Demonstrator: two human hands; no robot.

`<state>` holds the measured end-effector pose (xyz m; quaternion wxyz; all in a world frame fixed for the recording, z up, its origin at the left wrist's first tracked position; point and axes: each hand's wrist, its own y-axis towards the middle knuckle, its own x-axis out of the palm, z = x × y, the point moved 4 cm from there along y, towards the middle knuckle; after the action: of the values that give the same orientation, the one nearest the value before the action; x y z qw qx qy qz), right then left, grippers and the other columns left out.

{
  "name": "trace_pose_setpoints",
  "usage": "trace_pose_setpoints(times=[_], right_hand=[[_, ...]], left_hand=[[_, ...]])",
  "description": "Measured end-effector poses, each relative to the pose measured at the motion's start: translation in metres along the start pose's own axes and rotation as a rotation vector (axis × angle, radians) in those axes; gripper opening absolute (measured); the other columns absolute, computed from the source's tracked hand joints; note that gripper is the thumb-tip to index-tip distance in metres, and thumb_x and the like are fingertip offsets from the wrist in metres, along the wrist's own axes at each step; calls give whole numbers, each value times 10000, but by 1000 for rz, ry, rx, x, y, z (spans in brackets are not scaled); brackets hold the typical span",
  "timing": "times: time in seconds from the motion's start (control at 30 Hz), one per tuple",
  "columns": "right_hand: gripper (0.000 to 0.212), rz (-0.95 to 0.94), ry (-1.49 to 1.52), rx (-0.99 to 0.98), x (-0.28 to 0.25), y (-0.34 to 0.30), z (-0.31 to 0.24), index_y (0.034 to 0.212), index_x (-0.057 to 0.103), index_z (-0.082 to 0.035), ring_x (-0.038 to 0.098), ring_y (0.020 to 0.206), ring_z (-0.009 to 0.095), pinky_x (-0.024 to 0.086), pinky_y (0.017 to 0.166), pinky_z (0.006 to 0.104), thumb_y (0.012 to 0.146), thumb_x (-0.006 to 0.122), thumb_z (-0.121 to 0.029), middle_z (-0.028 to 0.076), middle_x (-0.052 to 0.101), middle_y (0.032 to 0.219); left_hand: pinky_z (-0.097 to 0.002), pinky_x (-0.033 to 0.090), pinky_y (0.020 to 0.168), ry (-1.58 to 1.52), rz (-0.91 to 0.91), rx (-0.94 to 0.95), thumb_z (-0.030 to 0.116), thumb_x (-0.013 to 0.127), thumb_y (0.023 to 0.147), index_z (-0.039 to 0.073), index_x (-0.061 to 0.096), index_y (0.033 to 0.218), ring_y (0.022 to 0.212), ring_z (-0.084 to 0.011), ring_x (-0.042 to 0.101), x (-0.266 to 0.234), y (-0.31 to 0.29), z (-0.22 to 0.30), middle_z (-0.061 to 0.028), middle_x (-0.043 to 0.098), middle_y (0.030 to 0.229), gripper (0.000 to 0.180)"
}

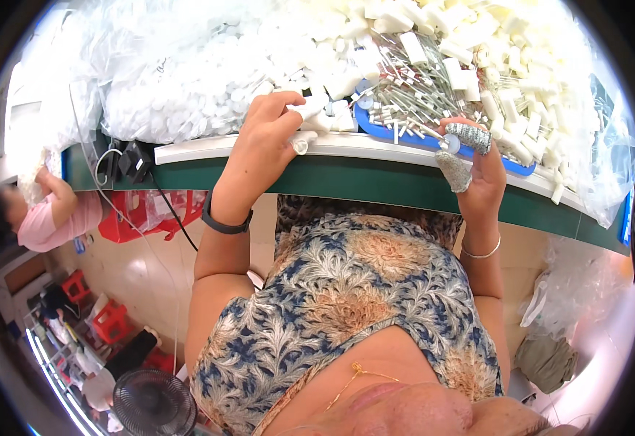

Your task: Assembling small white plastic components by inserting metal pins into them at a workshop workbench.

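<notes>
R fingers (468, 134), thumb & index in grey cots (454, 172), pinch a thin disc-ended pin (452, 143) btwn tips, at near rim of blue tray (366, 122). L fingers (272, 106) curl round a white plastic pc (301, 143), L of tray, nr bench (361, 178) front edge.
</notes>
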<state>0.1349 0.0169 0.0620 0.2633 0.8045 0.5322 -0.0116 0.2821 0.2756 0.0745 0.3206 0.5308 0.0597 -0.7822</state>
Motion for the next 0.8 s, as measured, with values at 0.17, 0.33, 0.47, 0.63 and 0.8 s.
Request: trace_pose_setpoints(times=[0.17, 0.33, 0.47, 0.63, 0.8], right_hand=[[352, 12, 83, 59, 7, 3, -6, 1109, 673, -8, 649, 1034, 211, 484, 962, 336, 815, 814, -142, 106, 701, 1111], [343, 60, 138, 47, 10, 4, -10, 1112, 672, -7, 648, 1017, 182, 495, 922, 313, 826, 814, -130, 90, 702, 1099], [363, 98, 96, -19, 16, 7, -9, 1132, 669, -4, 666, 916, 148, 516, 861, 281, 819, 822, -107, 63, 718, 1037], [367, 105, 54, -18, 18, 14, -14, 1135, 653, -2, 681, 888, 141, 532, 803, 280, 828, 816, -118, 66, 727, 1014], [369, 83, 280, 140, 25, 18, -6, 1146, 619, 6, 684, 888, 152, 539, 792, 292, 856, 794, -140, 81, 726, 1011]], left_hand=[[-368, 480, 869, -76, 218, 79, -13, 672, 861, 13, 596, 1063, 981, -275, 599, -10, 7, 4, -93, 646, 1085, 217], [-253, 458, 773, -840, 380, -144, 131, 507, 1048, 3, 533, 1179, 846, -91, 546, 3, 11, 11, -74, 647, 1002, 185], [-220, 440, 712, -963, 302, -125, 128, 510, 1040, 5, 502, 1214, 774, -66, 522, 34, 25, 25, -47, 650, 918, 213], [-254, 490, 787, -1297, 177, -166, 82, 591, 996, 16, 462, 1239, 893, -107, 609, 44, 37, 48, -113, 678, 1084, 283], [-299, 534, 865, -1274, 99, -84, -15, 610, 958, 2, 544, 1264, 1009, -159, 654, 47, 34, 61, -104, 643, 1188, 313]])
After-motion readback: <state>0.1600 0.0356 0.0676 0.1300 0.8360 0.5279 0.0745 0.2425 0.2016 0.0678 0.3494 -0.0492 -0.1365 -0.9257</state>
